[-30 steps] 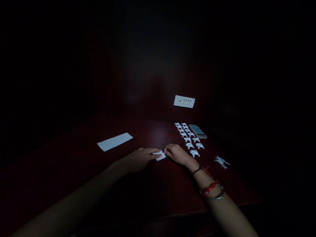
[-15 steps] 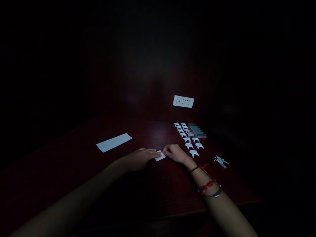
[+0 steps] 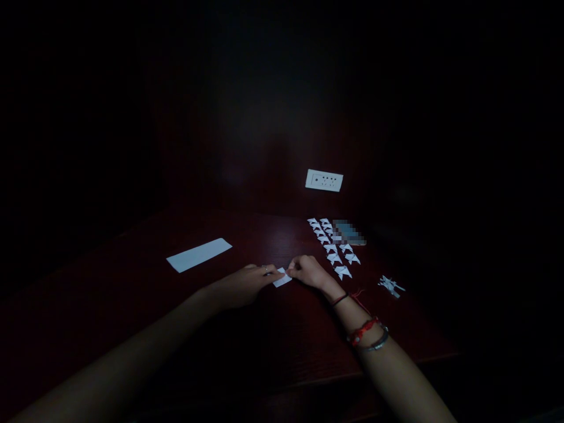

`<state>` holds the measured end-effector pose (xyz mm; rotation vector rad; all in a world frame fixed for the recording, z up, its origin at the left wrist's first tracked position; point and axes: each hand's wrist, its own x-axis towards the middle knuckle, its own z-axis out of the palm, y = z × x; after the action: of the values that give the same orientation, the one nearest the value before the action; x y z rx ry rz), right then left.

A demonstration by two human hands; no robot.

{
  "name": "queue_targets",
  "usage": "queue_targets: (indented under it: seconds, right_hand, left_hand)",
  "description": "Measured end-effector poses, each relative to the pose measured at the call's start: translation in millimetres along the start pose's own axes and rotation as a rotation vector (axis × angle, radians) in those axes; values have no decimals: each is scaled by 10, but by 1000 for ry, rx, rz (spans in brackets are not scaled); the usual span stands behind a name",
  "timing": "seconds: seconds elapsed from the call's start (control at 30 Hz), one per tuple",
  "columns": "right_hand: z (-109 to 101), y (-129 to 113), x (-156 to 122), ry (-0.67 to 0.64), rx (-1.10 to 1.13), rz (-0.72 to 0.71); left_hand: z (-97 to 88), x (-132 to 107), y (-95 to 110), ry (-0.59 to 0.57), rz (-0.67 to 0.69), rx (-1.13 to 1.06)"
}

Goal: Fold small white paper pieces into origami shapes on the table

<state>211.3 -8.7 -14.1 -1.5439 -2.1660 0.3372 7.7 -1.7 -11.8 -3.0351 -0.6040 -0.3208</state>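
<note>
A small folded piece of white paper (image 3: 282, 278) lies on the dark red table in front of me. My left hand (image 3: 247, 285) holds the paper's left side, its fingers curled in and a ring on one of them. From the right, my right hand (image 3: 307, 271) pinches the paper's upper right edge between thumb and fingertips. The fingertips partly cover the paper. Beyond my right hand, several small folded white paper pieces (image 3: 333, 258) with pointed ends are laid out in rows.
A long white paper strip (image 3: 199, 255) lies to the left on the table (image 3: 247, 352). Thin paper scraps (image 3: 391, 286) form a small pile at right. A blurred flat object (image 3: 350, 231) sits beside the folded pieces. A white socket plate (image 3: 324, 180) is on the back wall.
My left fingers, stretched out flat before, are now curled in at the paper. The right hand keeps its pinch at the edge. The whole view has shifted slightly.
</note>
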Motion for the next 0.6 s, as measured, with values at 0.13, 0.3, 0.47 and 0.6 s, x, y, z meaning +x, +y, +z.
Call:
queue_targets:
  seconds: [0.13, 0.3, 0.47, 0.6]
  right_hand:
    - [13, -5, 0, 15, 14, 16]
    - [-28, -19, -39, 115, 6, 16]
    - [-176, -43, -146, 96, -87, -282]
    - [-222, -76, -196, -50, -246, -413]
  left_hand:
    - [21, 22, -9, 2, -16, -10]
    - [-4, 32, -1, -14, -25, -30]
    - [-56, 7, 38, -27, -48, -19]
    - [-78, 4, 51, -30, -54, -14]
